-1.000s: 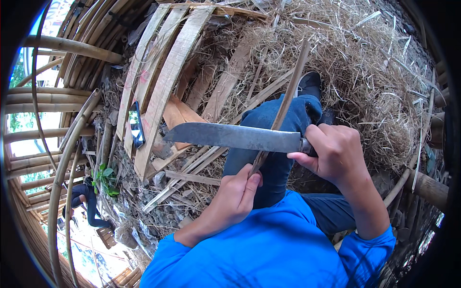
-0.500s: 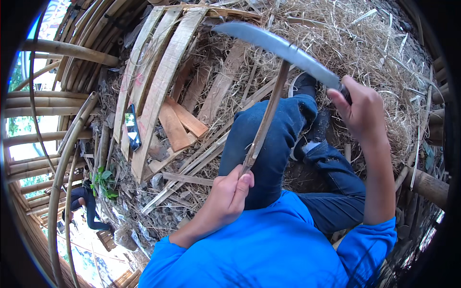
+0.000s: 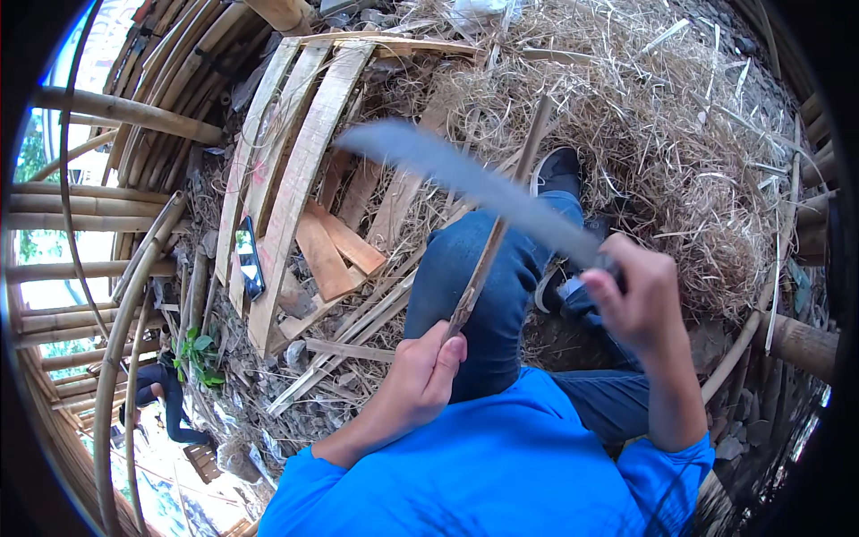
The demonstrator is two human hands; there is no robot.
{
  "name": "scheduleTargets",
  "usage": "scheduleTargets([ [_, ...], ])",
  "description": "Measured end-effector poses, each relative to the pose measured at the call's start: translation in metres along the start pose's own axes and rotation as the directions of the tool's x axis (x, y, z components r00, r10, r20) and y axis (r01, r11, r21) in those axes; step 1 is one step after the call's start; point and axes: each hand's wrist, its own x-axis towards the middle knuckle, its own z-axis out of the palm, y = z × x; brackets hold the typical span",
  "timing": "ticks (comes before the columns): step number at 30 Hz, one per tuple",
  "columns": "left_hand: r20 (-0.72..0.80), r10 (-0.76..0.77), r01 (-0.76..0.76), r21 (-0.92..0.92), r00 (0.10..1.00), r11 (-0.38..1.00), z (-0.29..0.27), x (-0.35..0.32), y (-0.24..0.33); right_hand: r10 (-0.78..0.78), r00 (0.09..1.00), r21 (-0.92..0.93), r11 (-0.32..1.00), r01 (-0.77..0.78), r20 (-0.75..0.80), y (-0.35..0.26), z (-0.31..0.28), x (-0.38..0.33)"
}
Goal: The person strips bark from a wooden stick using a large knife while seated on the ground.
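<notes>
My left hand is closed around the lower end of a narrow wooden or bamboo stick, which slants up and away over my bent knee. In my right hand is the handle of a machete with a long, curved grey blade, blurred by motion. The blade points to the upper left and crosses the stick above its middle. Whether its edge touches the stick, I cannot tell. The far end of the stick shows above the blade.
Dry shavings cover the ground ahead and right. Long pale boards lie at the left, with a phone on them and short wood pieces beside. Bamboo poles line the left side. Another person is at the far left.
My right hand has drawn the machete toward my body and a little left, from near the stick's tip to lower along it. My left hand keeps its hold on the stick.
</notes>
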Motion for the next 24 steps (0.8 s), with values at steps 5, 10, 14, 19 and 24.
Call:
scheduleTargets([
  [5,0.000,0.010,-0.010,0.017,1.000,1.000,0.001,0.003,0.001,-0.166,0.978,-0.067,0.982,0.176,0.129,-0.021,0.014,0.003],
  [10,-0.038,0.025,-0.019,0.146,0.999,0.989,0.004,0.003,0.001,-0.224,0.947,-0.248,0.928,0.279,0.229,-0.013,0.019,0.009],
  [14,-0.027,0.024,-0.019,0.158,0.999,0.987,0.001,0.003,0.003,-0.266,0.938,-0.284,0.903,0.323,0.223,-0.011,0.020,0.017],
  [19,-0.039,0.048,-0.043,0.123,0.998,0.991,0.002,0.003,0.001,-0.316,0.943,-0.281,0.900,0.333,0.104,-0.002,0.022,0.024],
  [24,-0.009,0.098,-0.097,0.090,0.995,0.991,0.002,0.001,-0.005,0.245,0.969,-0.564,0.796,-0.220,-0.033,0.076,-0.040,0.057],
])
